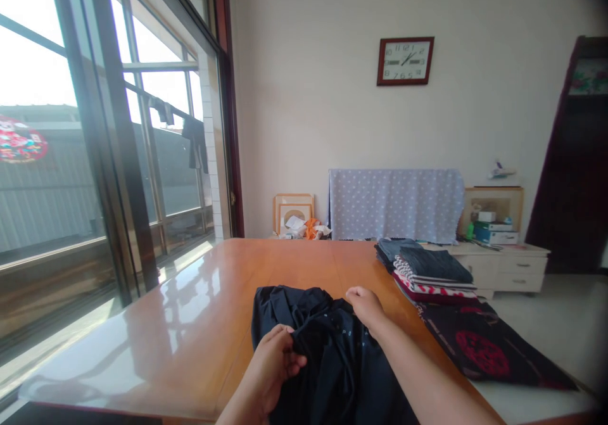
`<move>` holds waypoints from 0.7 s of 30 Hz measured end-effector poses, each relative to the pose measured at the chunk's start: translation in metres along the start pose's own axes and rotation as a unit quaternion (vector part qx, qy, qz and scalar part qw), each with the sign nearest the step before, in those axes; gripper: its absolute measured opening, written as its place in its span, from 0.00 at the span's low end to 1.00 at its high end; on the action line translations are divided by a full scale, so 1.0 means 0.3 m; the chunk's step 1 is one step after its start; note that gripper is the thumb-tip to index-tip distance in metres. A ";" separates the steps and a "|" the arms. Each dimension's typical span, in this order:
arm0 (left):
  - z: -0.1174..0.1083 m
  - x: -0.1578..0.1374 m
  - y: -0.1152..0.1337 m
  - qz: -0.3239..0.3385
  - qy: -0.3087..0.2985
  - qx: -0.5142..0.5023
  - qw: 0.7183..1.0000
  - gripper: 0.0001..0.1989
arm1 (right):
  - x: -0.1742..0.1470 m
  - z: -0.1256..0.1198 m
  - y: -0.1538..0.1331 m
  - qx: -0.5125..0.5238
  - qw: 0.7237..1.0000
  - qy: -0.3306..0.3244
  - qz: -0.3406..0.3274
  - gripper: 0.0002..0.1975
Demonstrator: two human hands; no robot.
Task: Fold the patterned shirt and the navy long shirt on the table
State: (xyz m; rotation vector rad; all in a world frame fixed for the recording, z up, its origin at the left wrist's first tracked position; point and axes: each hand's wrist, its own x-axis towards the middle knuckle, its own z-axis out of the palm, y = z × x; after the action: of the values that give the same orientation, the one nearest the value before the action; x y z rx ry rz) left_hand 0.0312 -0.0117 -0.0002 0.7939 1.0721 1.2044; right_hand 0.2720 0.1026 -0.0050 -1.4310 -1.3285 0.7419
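A black garment [327,374] with small white marks lies bunched on the wooden table in front of me; its exact kind is hidden by the folds. At its left side, my left hand [278,358] pinches a fold between thumb and forefinger, the other fingers curled. My right hand [365,308] is closed at the far right part of the cloth, with the fingers mostly hidden behind the back of the hand.
On the table's [190,349] right edge sits a stack of folded clothes [434,270], beside a black bag with a red design [489,346]. A large window [90,159] stands left. By the wall are a white cabinet [517,273] and a polka-dot cloth [394,206].
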 end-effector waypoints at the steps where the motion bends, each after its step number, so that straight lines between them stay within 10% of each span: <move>1: -0.011 -0.008 0.011 0.007 0.003 0.024 1.000 0.09 | 0.020 0.017 -0.002 -0.010 1.000 -0.005 -0.001 0.11; 14: -0.212 0.018 0.060 0.165 0.016 0.238 0.957 0.10 | 0.074 0.245 -0.091 0.062 0.987 -0.123 0.086 0.12; 21: -0.249 0.053 0.307 0.248 0.240 0.165 0.924 0.06 | 0.133 0.046 -0.243 0.270 0.957 -0.077 0.071 0.13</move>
State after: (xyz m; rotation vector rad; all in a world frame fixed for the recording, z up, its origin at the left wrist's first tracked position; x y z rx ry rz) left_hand -0.0694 0.0188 0.0568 1.1058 1.5622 1.7321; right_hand 0.2425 0.1365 0.0664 -1.0450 -1.0301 1.2254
